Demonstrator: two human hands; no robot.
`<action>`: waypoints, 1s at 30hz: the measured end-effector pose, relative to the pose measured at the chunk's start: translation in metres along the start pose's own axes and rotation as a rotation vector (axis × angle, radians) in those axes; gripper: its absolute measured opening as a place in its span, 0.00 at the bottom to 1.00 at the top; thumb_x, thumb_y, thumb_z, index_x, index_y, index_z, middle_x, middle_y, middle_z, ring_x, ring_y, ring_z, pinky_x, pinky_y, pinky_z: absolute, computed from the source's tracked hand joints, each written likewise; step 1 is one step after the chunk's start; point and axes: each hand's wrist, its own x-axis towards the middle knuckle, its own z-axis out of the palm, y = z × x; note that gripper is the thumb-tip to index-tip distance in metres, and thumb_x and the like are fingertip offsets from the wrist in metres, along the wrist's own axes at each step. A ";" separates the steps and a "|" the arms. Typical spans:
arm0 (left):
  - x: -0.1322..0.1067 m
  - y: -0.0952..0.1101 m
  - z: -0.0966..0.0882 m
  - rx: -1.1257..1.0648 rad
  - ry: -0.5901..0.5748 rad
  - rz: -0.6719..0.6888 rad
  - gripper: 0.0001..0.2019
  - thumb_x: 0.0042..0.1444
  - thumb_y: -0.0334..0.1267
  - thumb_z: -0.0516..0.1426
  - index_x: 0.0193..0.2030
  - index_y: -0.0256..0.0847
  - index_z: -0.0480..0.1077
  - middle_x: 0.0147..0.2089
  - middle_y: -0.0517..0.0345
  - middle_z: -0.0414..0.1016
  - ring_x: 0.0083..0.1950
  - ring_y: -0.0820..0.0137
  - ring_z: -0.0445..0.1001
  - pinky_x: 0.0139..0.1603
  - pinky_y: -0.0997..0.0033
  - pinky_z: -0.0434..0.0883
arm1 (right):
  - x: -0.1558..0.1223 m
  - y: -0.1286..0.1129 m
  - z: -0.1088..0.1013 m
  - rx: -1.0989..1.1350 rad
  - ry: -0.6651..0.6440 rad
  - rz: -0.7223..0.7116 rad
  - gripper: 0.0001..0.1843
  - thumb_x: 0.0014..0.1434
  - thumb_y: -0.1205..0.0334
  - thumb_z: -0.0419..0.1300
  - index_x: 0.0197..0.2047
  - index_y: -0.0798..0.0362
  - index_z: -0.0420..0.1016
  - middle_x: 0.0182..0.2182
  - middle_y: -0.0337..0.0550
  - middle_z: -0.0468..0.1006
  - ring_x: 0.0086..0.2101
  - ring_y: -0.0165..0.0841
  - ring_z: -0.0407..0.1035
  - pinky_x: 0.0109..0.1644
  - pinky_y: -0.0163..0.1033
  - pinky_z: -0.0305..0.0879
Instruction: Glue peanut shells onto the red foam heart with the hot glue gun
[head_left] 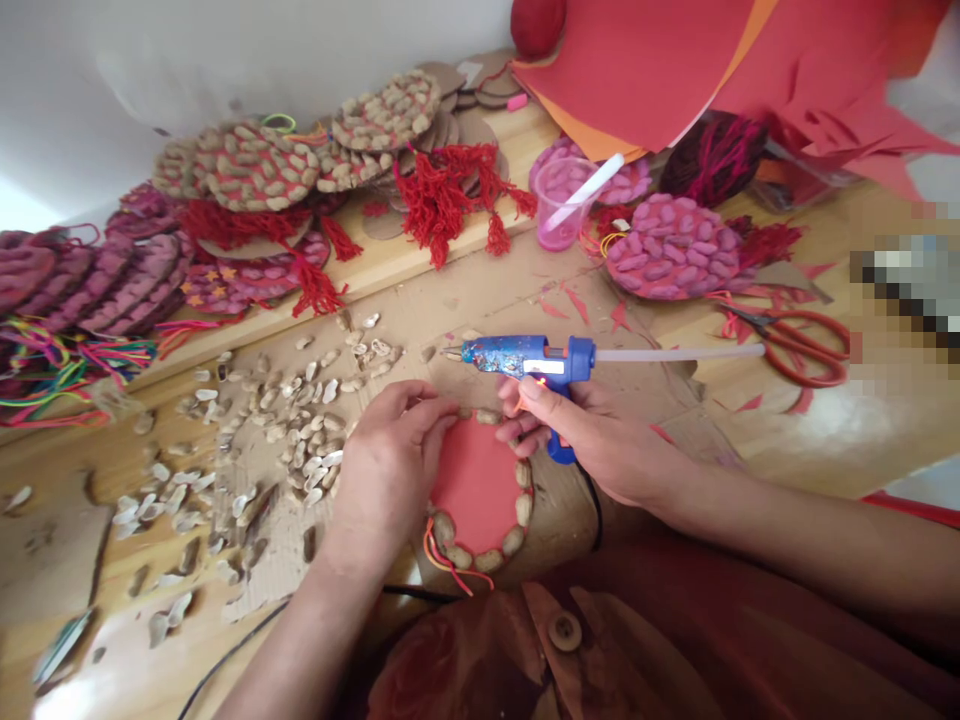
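Note:
My right hand (592, 435) is closed around the handle of a blue glue gun (529, 357), its nozzle pointing left and a clear glue stick (675, 353) jutting out behind. Below it lies a red round disc (476, 487) edged with peanut shells along its right and lower rim. My left hand (390, 460) rests on the disc's left side, fingertips pinched together at the top edge beside a shell (487, 415). Orange and red threads (442, 560) hang from the disc's lower left.
Loose peanut shells (300, 420) are scattered left of the disc on cardboard. Finished shell discs (255, 165), red tassels (450, 195) and pink painted discs (671, 245) crowd the back. Red scissors (795, 345) lie at right, a pink cup (559, 200) behind, red paper sheets (675, 60) above.

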 end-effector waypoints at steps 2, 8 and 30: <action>0.001 0.001 0.001 0.019 -0.002 0.012 0.08 0.65 0.32 0.57 0.42 0.42 0.80 0.46 0.54 0.78 0.46 0.66 0.78 0.47 0.68 0.75 | 0.000 -0.001 0.000 0.001 -0.004 -0.001 0.23 0.60 0.39 0.64 0.42 0.53 0.75 0.34 0.41 0.79 0.34 0.31 0.77 0.34 0.33 0.75; 0.002 0.003 0.001 0.066 -0.022 0.027 0.08 0.64 0.30 0.58 0.40 0.40 0.80 0.43 0.53 0.78 0.42 0.65 0.77 0.43 0.66 0.74 | -0.001 0.001 -0.001 0.000 -0.010 0.000 0.22 0.62 0.40 0.63 0.42 0.53 0.75 0.34 0.42 0.79 0.33 0.31 0.76 0.33 0.34 0.76; -0.033 0.009 0.006 0.107 -0.023 0.147 0.26 0.61 0.17 0.48 0.65 0.34 0.66 0.60 0.43 0.71 0.61 0.61 0.71 0.62 0.61 0.73 | 0.001 0.003 -0.001 0.031 -0.010 -0.004 0.21 0.61 0.41 0.64 0.40 0.52 0.75 0.34 0.41 0.78 0.33 0.31 0.77 0.31 0.33 0.75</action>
